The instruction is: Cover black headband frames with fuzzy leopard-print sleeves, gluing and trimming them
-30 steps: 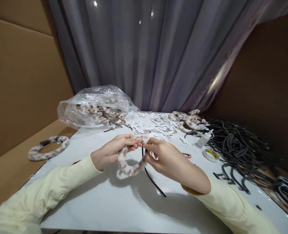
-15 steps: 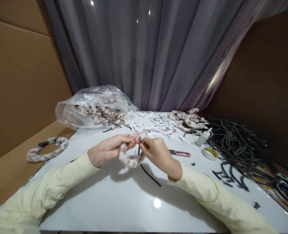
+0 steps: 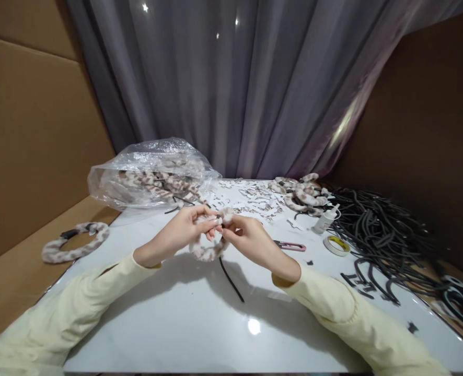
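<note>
Over the middle of the white table, my left hand (image 3: pixel 188 228) and my right hand (image 3: pixel 251 241) both pinch a fluffy white-and-brown fur ring (image 3: pixel 207 253) near its top. A small dark part shows between the fingertips, where the ring's ends come close; its exact shape is hidden. Below the ring, a thin black cord (image 3: pixel 231 282) slants down to the right; whether it is joined to the ring I cannot tell. Another fur ring (image 3: pixel 77 250) with a black section rests at the table's left edge.
A clear plastic bag (image 3: pixel 145 151) of fur strips stands back left. Scraps (image 3: pixel 255 196) litter the back middle. To the right are fur rings (image 3: pixel 308 196), a white glue bottle (image 3: pixel 325 220), a tape roll (image 3: pixel 336 245), a pink-handled cutter (image 3: pixel 292 246), black cords (image 3: pixel 384 230) and scissors (image 3: pixel 462 303).
Both hands have turned the fur ring and drawn its ends close, with a dark part now showing between the fingers. The ring sits slightly higher, and the black cord end has shifted left.
</note>
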### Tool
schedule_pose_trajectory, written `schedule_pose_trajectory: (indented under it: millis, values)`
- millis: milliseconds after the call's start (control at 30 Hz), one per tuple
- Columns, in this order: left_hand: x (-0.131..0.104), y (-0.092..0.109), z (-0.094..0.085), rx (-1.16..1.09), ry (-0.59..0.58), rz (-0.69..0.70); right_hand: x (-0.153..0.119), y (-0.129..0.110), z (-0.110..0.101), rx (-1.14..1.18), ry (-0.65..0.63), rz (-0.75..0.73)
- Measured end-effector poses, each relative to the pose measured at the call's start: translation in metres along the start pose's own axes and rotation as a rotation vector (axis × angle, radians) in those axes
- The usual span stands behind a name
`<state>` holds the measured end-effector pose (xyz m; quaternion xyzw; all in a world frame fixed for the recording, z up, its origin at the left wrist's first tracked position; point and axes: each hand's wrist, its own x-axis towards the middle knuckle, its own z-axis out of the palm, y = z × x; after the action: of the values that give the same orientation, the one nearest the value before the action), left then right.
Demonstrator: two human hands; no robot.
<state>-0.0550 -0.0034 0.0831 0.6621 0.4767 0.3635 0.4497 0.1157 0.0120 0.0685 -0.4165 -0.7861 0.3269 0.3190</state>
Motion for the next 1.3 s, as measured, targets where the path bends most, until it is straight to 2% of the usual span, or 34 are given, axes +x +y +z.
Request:
schedule_pose_trajectory:
  millis: [67, 133, 300, 433, 500, 633, 900, 1000, 1133, 1200, 1300]
  values:
    - [-0.004, -0.002, 0.003, 0.249, 0.123, 0.168, 0.002, -0.002, -0.003, 0.205, -0.072, 0.107]
    - [-0.008, -0.006, 0.005, 0.418, 0.191, 0.335, 0.002, -0.004, -0.006, 0.365, -0.132, 0.217]
    - [-0.006, -0.017, 0.004, 0.735, 0.196, 0.679, 0.001, -0.009, -0.015, 0.629, -0.285, 0.315]
    - [0.000, -0.024, 0.000, 0.956, 0.224, 1.055, -0.001, -0.008, -0.017, 0.583, -0.415, 0.300]
    - [0.003, -0.027, -0.002, 1.051, 0.207, 1.150, -0.002, -0.010, -0.018, 0.457, -0.411, 0.264]
    - [0.005, -0.029, -0.004, 1.176, 0.202, 1.180, -0.003, -0.013, -0.027, 0.143, -0.364, 0.114]
    - [0.004, -0.022, -0.004, 1.061, 0.169, 1.043, -0.011, -0.014, -0.038, -0.318, -0.172, -0.253]
    - [0.002, -0.022, -0.001, 1.082, 0.072, 0.994, -0.018, -0.017, -0.038, -0.467, -0.128, -0.363]
    - [-0.004, -0.018, 0.005, 1.082, -0.084, 1.020, -0.021, -0.018, -0.041, -0.724, -0.054, -0.471]
    - [-0.006, -0.015, 0.007, 1.055, -0.148, 1.026, -0.019, -0.016, -0.043, -0.753, -0.039, -0.544]
    - [-0.009, -0.012, 0.005, 1.057, -0.201, 1.025, -0.015, -0.010, -0.045, -0.667, -0.055, -0.580]
